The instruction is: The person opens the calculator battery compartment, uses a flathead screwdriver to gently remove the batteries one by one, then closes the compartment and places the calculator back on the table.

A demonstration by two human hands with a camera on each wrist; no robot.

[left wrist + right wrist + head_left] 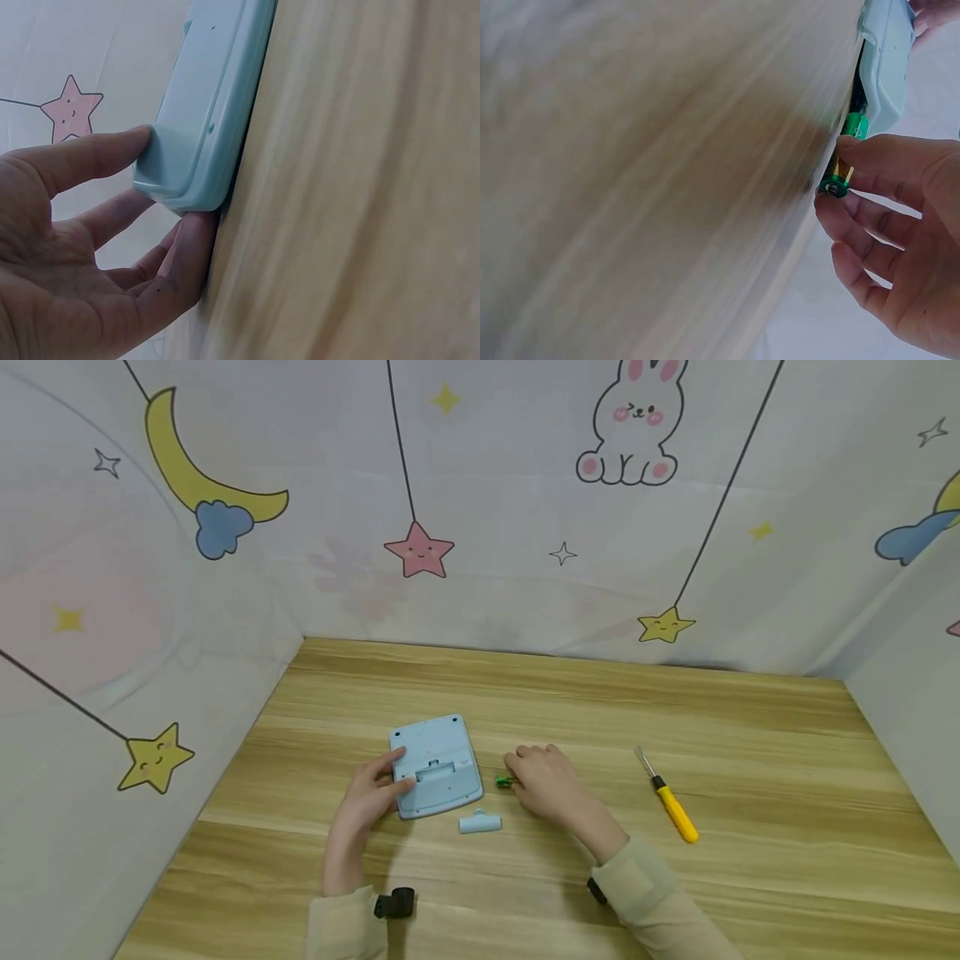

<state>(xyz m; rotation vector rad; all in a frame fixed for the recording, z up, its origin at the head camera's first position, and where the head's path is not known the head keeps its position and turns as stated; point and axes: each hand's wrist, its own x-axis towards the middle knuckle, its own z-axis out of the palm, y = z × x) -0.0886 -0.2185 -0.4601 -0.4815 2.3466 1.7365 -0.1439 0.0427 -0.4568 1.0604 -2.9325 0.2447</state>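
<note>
A light-blue calculator [447, 745] lies back side up on the table, its battery compartment [436, 772] uncovered. My left hand [369, 795] grips its left edge, thumb on the back face and fingers along the side, as the left wrist view shows at the calculator's corner [184, 142]. Just right of the calculator, my right hand [546, 781] pinches a green and gold battery [856, 126] between thumb and fingers, low at the tabletop. In the head view the battery's green end [504, 782] points toward the calculator. The small blue battery cover [480, 822] lies in front of it.
A screwdriver [677, 812] with a yellow handle lies to the right of my right hand, its tip pointing away. The wooden table [750, 727] is bounded at the back and sides by a pale printed cloth [510, 485].
</note>
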